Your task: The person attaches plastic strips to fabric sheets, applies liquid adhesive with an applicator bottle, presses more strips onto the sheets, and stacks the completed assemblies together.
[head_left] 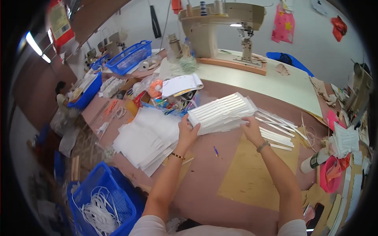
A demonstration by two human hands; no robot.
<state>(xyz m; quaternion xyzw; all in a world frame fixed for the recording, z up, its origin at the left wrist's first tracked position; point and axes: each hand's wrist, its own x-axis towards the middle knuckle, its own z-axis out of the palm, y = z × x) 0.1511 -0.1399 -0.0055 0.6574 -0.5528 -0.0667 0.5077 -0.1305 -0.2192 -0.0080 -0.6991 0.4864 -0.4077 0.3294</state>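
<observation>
My left hand [189,129] grips the left end of a stack of white sheets with raised strips [220,110], its thumb and fingers closed on the edge. At the stack's right end, my right hand [251,128] holds the near edge between thumb and fingers. Loose white strips [277,135] lie just right of my right hand. A pile of plain white sheets [143,137] spreads out left of my left hand. Brown paper [248,177] lies flat below the stack, and a small blue pen [215,151] rests on the table nearer to me.
A sewing machine [204,37] stands at the back. A blue basket [106,200] with white cord is at the lower left. A cluttered tray [169,104] sits behind the sheets. A bottle [315,160] and pink basket [330,175] are at right. A person [61,98] is far left.
</observation>
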